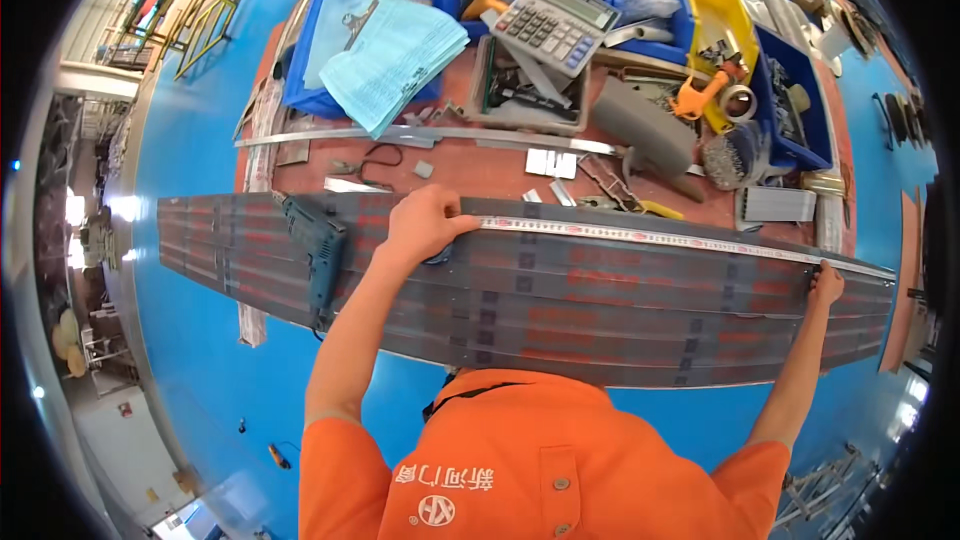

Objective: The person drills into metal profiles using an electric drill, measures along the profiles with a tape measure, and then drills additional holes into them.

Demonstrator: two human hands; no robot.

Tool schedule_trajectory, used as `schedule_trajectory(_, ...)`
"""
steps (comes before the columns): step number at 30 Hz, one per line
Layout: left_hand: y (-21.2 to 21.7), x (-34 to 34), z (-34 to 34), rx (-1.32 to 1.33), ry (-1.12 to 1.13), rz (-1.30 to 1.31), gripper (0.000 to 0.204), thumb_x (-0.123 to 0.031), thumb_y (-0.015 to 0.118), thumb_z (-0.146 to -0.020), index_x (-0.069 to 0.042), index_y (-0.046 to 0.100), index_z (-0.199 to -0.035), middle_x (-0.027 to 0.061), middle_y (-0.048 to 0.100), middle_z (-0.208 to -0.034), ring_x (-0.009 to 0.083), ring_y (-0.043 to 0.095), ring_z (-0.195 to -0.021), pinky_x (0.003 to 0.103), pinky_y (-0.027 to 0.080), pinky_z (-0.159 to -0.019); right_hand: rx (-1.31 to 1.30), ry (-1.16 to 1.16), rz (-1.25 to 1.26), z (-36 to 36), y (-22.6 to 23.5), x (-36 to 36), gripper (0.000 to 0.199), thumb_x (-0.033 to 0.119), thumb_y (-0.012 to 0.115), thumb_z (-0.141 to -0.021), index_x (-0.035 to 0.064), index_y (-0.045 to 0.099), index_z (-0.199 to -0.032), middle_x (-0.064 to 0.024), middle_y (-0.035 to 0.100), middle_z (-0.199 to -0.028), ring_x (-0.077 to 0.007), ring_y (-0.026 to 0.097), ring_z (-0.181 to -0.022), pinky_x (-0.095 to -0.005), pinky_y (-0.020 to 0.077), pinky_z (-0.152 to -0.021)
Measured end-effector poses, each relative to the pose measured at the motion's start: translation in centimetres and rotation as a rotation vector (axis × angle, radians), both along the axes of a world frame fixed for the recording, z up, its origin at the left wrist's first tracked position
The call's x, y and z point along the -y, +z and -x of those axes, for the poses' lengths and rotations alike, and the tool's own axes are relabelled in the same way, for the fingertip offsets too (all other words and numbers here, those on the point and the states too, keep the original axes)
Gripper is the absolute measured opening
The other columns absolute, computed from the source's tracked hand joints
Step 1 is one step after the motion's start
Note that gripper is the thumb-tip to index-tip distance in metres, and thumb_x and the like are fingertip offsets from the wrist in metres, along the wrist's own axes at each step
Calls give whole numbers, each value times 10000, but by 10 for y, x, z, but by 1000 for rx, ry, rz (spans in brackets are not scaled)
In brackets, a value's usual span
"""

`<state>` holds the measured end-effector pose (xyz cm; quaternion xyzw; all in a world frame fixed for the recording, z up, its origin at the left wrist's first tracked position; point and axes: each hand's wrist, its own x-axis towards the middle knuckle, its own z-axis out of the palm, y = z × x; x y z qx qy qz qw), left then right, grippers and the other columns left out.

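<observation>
"What's nearest?"
"An orange shirt, then long grey strips side by side, with a teal power drill lying across them on the left."
"And the 2 hands?"
"The right hand has its fingertips at the measuring tape; I can't tell if they grip. The left hand is curled narrow, pinching the tape."
"Where's that tape?"
"Stretched along the strips' far side."
"Beyond?"
"1 desktop calculator, light-blue papers and 1 yellow bin."
</observation>
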<state>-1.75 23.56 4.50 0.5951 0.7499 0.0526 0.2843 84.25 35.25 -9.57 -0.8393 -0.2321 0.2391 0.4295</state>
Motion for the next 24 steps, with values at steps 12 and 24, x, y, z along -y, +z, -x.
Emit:
schedule_trajectory(12,-28,5,36,-122,20,-266,225,-322,797,-814,-130,681,-825,17,538,-875,254,563,-637,392,460,-599,782,189,7,184,23,44,365,258,674,-918,-21,677,-1155,-182,702,-1078,-313,624,-937,-381,510,-898)
schedule_trajectory(24,-25,4,49,-94,-90,-258,159,-249,790,-825,-137,678,-837,25,500,-898,255,551,-604,381,448,-570,988,258,36,220,17,66,294,223,615,-936,7,707,-1114,-164,716,-1029,-312,637,-956,-379,512,-884)
